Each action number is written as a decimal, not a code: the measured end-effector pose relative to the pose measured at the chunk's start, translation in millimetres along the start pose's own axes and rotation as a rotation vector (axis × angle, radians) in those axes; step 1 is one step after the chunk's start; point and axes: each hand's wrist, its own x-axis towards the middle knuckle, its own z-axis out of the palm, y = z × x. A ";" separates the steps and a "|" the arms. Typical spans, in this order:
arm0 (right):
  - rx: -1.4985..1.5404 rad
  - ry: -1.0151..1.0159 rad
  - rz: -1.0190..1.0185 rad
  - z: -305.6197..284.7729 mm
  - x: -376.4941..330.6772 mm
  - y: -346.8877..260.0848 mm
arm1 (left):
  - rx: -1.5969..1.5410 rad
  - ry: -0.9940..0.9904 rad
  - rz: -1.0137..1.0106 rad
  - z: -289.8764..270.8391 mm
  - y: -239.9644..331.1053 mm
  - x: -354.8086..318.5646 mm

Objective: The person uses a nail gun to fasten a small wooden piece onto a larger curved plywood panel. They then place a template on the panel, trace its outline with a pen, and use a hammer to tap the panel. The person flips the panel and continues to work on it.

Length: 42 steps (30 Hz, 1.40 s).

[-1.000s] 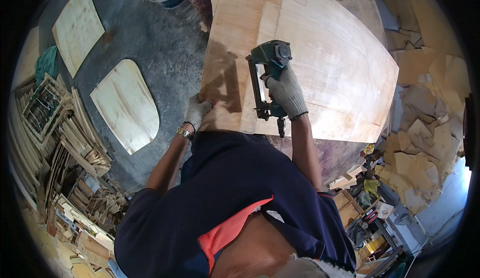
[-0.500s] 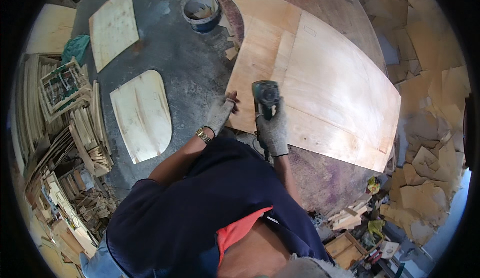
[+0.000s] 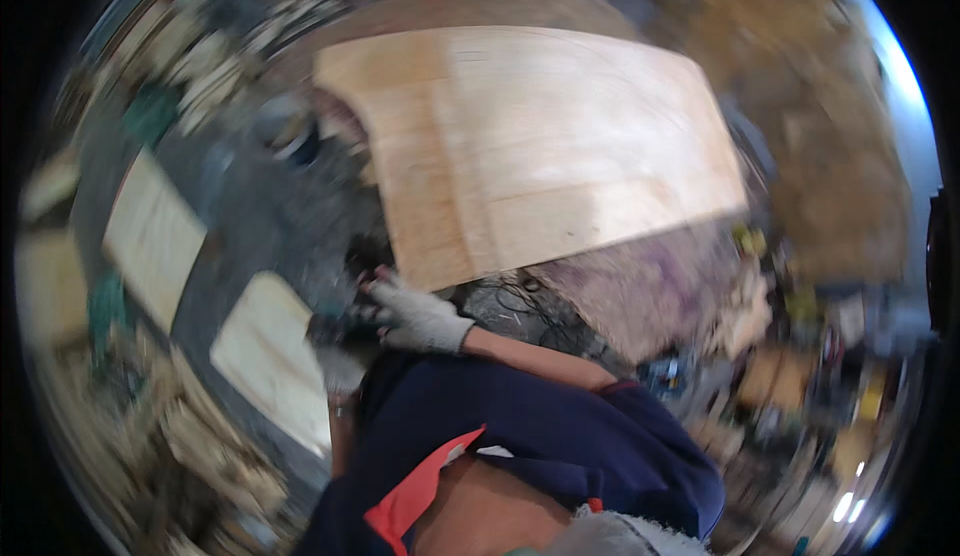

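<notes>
The picture is heavily blurred by motion. My right hand (image 3: 418, 318), in a light grey glove, reaches left just below the near corner of a large pale plywood sheet (image 3: 540, 146). Its fingers close around a dark power tool (image 3: 335, 328), which now sits low beside the sheet's edge over the grey floor. My left hand (image 3: 340, 368), also gloved, shows only as a pale smear just under the tool, with its forearm below. Whether it holds anything is too blurred to tell. My dark blue top fills the lower middle.
Smaller pale plywood pieces (image 3: 270, 356) (image 3: 150, 236) lie on the grey floor to the left. Stacks of wood offcuts (image 3: 190, 436) crowd the lower left. Scrap and clutter (image 3: 800, 336) line the right side. A tangle of dark cable (image 3: 510, 296) lies under the big sheet's near edge.
The view swung sharply and blurred. My right hand took the power tool off the big sheet, down and left past its near corner. My left hand left the sheet's edge.
</notes>
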 end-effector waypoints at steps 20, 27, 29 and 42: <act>-0.340 0.663 0.083 -73.0 442.4 103.3 | -1.533 0.454 -0.612 -92.6 -264.3 202.2; -0.967 0.434 0.133 -72.3 477.2 168.8 | -1.999 0.218 -0.818 -3.0 -288.0 290.9; -0.965 0.457 0.036 -70.1 474.7 169.6 | -1.905 0.130 -0.781 36.1 -283.1 318.8; -0.899 0.472 0.053 -71.6 472.5 162.7 | -1.371 0.053 -0.602 136.9 -178.4 445.4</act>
